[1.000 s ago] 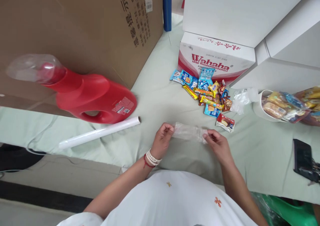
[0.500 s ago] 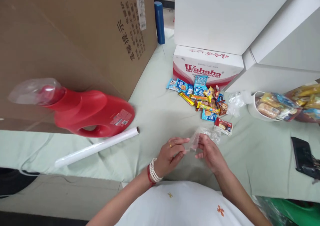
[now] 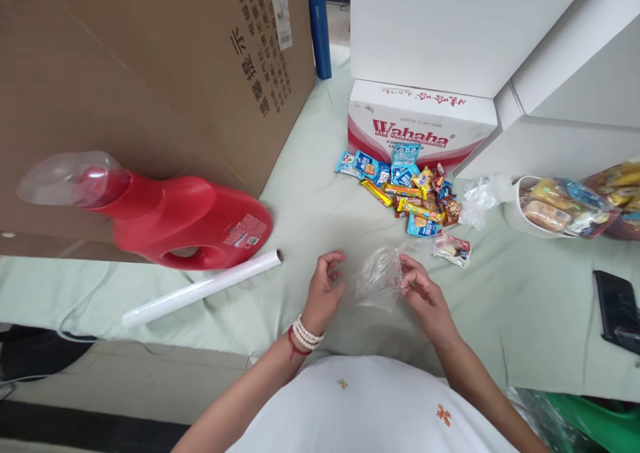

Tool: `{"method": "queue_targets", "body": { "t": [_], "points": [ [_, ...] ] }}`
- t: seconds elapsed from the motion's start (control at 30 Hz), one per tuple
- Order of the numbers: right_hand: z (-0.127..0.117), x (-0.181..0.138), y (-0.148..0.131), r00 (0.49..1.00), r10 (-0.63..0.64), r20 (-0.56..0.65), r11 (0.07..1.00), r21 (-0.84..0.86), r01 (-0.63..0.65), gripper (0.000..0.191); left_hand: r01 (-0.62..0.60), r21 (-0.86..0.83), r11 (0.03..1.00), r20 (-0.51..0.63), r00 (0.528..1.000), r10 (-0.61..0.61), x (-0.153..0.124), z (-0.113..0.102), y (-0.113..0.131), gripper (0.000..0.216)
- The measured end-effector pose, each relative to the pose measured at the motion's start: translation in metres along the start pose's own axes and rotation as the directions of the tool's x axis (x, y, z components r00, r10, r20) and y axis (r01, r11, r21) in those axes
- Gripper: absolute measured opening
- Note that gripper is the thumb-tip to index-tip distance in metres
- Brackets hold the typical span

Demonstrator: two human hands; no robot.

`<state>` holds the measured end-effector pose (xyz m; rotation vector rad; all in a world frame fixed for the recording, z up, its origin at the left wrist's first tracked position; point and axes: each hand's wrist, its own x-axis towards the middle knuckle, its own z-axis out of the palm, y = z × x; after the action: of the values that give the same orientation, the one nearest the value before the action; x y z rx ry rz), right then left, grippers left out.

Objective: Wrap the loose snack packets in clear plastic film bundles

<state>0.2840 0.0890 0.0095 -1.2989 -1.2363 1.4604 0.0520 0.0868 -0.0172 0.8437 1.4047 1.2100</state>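
The person sits at the edge of a surface covered with a pale green cloth [image 3: 310,206], both hands out in front of the body. The right hand [image 3: 423,294] pinches the near right edge of a small clear plastic bag [image 3: 376,281] between thumb and fingertips, holding it crumpled and lifted just above the cloth. The left hand [image 3: 325,291], with a beaded bracelet at the wrist, sits just beside the bag's left side with its fingers curled and loosely parted, holding nothing; I cannot tell whether a fingertip touches the film. Just beyond the bag lies a single red and white snack packet [image 3: 453,247], and further back a pile of wrapped snacks [image 3: 405,187] lies in front of a red and white Wahaha carton [image 3: 420,123]. To the left a red detergent jug [image 3: 185,219] lies on its side against a large cardboard box [image 3: 150,73], with a white roll [image 3: 200,289] just in front of it. On the right stand a white bowl [image 3: 515,216] heaped with packets and, nearer the edge, a black phone [image 3: 617,309].
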Motion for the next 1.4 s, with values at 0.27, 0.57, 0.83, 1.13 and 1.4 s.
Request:
{"method": "queue_targets", "body": {
  "t": [0.27,0.57,0.83,1.13,1.4],
  "points": [
    [-0.008,0.0,-0.004,0.99,-0.044,0.136,0.999,-0.006,0.046,0.025,0.096,0.192,0.977,0.191,0.973,-0.133,0.011,0.024,0.019,0.049],
    [-0.011,-0.007,-0.006,0.987,-0.019,0.16,0.997,-0.066,0.03,0.02,0.153,0.112,0.982,0.23,0.957,-0.176,0.003,0.054,0.008,0.033],
    [-0.049,-0.004,0.011,0.979,0.139,-0.146,0.968,-0.187,-0.166,0.02,0.404,-0.154,0.902,0.216,0.904,-0.368,0.012,0.036,0.011,0.046],
    [0.004,-0.004,-0.024,0.991,-0.127,-0.049,0.879,-0.468,0.09,0.016,0.298,-0.165,0.94,0.297,0.924,-0.241,-0.005,0.052,0.017,0.043],
    [-0.009,0.013,-0.005,0.97,0.135,-0.204,0.99,0.073,-0.123,0.033,0.258,-0.17,0.951,-0.065,0.96,-0.272,0.006,0.031,0.004,0.047]
  ]
}}
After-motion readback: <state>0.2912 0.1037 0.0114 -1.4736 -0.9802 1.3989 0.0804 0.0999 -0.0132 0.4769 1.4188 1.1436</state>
